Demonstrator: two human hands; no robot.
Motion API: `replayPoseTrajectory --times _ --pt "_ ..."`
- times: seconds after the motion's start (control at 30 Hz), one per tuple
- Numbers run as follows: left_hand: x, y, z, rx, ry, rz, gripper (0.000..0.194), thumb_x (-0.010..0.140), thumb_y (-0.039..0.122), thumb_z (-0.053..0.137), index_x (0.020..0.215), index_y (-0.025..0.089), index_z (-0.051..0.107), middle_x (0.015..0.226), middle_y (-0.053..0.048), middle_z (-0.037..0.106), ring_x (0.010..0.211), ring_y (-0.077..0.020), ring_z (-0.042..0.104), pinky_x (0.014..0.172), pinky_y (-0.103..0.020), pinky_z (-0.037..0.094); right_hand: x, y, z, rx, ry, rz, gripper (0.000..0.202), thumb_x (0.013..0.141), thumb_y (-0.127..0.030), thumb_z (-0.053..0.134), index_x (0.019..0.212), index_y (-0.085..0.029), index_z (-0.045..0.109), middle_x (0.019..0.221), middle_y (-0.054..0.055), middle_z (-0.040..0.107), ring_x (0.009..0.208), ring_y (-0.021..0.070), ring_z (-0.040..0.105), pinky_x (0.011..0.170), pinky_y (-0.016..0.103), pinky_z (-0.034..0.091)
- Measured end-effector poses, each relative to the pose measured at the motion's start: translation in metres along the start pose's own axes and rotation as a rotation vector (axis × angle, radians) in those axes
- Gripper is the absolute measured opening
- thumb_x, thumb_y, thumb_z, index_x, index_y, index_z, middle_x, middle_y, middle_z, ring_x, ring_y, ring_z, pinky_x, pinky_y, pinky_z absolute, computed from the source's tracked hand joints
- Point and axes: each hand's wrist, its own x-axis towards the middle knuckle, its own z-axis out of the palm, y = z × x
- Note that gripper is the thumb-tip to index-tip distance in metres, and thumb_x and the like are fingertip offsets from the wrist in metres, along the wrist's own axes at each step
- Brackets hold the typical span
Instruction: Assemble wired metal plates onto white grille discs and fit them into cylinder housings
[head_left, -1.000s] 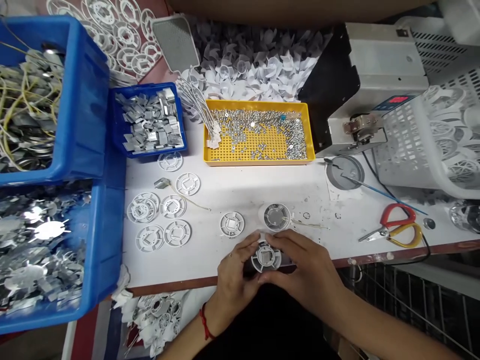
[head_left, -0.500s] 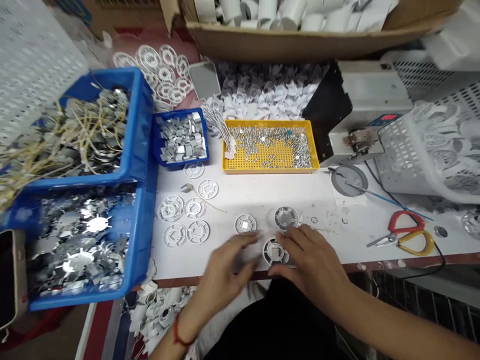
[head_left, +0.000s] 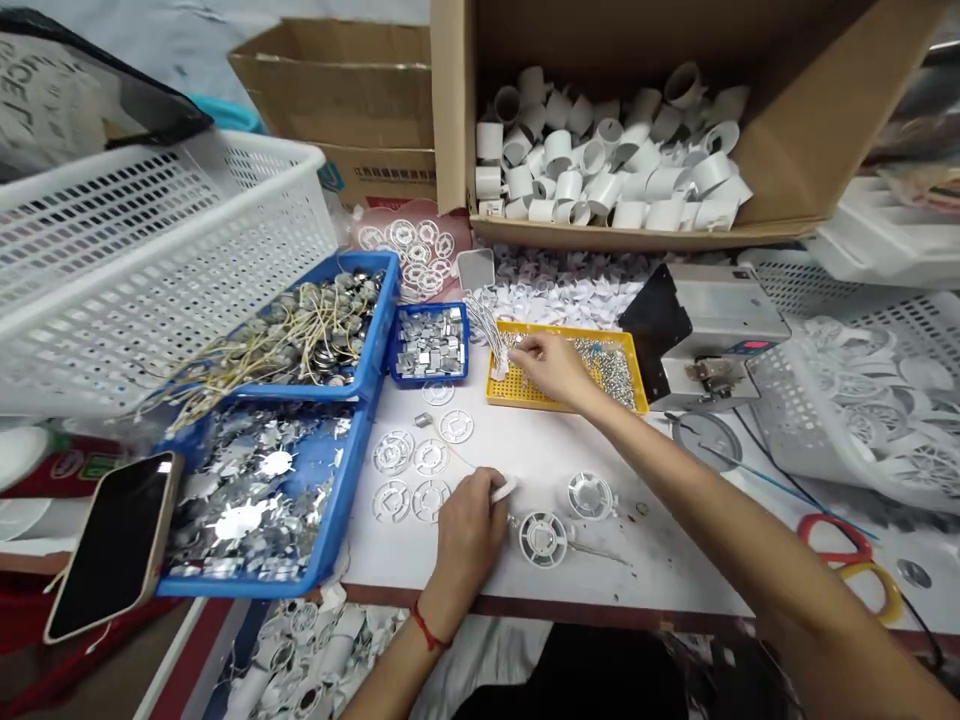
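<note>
Yellow, a tray (head_left: 517, 390) of small metal bits sits at twelve o'clock, the right hand (head_left: 559, 370) over it, fingertips together, though I can't tell on what. Towards seven, the left hand (head_left: 466, 530), two spoked discs (head_left: 543, 540) around its three o'clock, grips a white piece (head_left: 507, 489).

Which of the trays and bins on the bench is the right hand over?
The yellow tray, with small shiny metal pieces, right of the small blue tray. It's the only yellow one; the right hand is over its left part.
</note>
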Motion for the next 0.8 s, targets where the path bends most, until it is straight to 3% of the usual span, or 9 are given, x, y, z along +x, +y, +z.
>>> replayPoseTrajectory --times 0.1,0.2,0.37,0.5,0.6,0.7,0.8 --pt "0.003 -0.001 -0.011 -0.147 0.022 -0.133 0.006 0.092 0.028 0.049 0.092 0.022 0.051 0.073 0.003 0.064 0.059 -0.0146 0.062 0.055 -0.026 0.047 0.041 -0.007 0.028 -0.008 -0.037 0.074 0.013 0.082 -0.026 0.061 0.08 -0.015 0.068 0.083 0.011 0.071 0.079 0.0215 0.063 0.069 0.03 0.041" --pt "0.014 -0.005 -0.023 -0.369 0.034 -0.268 0.017 0.092 0.035 0.052 0.103 0.022 0.052 0.071 0.003 0.066 0.055 -0.0151 0.065 0.054 -0.027 0.052 0.048 -0.006 0.043 0.023 -0.052 0.112 0.007 0.075 -0.019 0.064 0.07 -0.016 0.067 0.076 0.009 0.07 0.073 0.0202 0.061 0.068 0.031 0.04" --pt "0.048 -0.007 -0.032 -0.797 0.024 -0.373 0.037 0.088 0.039 0.058 0.119 0.02 0.049 0.071 0.002 0.064 0.055 -0.0177 0.069 0.045 -0.027 0.056 0.051 0.008 0.031 0.197 -0.099 0.121 0.016 0.075 -0.024 0.066 0.06 -0.017 0.064 0.064 0.004 0.066 0.063 0.0147 0.057 0.063 0.028 0.04" --pt "0.076 0.003 -0.027 -0.903 -0.09 -0.354 0.036 0.089 0.036 0.055 0.121 0.019 0.054 0.089 -0.003 0.068 0.059 -0.0158 0.07 0.046 -0.025 0.056 0.053 0.016 0.018 0.349 -0.104 0.117 0.016 0.072 -0.024 0.069 0.061 -0.016 0.062 0.063 0.002 0.063 0.06 0.0122 0.053 0.062 0.027 0.04" --pt "0.094 0.007 -0.022 -0.8 -0.1 -0.344 0.034 0.09 0.033 0.049 0.115 0.016 0.063 0.102 -0.009 0.07 0.06 -0.0168 0.07 0.046 -0.027 0.055 0.046 0.019 0.01 0.497 -0.158 0.105 0.013 0.074 -0.023 0.067 0.064 -0.016 0.06 0.064 0.0 0.062 0.059 0.01 0.053 0.062 0.026 0.042" --pt "0.112 0.01 -0.019 -0.42 0.05 -0.258 0.037 0.088 0.034 0.054 0.118 0.015 0.066 0.103 -0.011 0.071 0.071 -0.0204 0.069 0.06 -0.033 0.056 0.032 0.02 0.002 0.643 -0.231 0.112 0.016 0.076 -0.029 0.063 0.066 -0.017 0.058 0.059 -0.003 0.058 0.054 0.0089 0.052 0.06 0.025 0.044" --pt "0.13 0.017 -0.016 -0.1 0.004 -0.129 0.03 0.083 0.034 0.063 0.108 0.02 0.072 0.095 -0.008 0.073 0.081 -0.0226 0.068 0.076 -0.035 0.053 0.017 0.023 -0.002 0.756 -0.256 0.137 0.022 0.07 -0.036 0.068 0.067 -0.017 0.057 0.06 -0.004 0.057 0.055 0.0096 0.054 0.059 0.025 0.046"
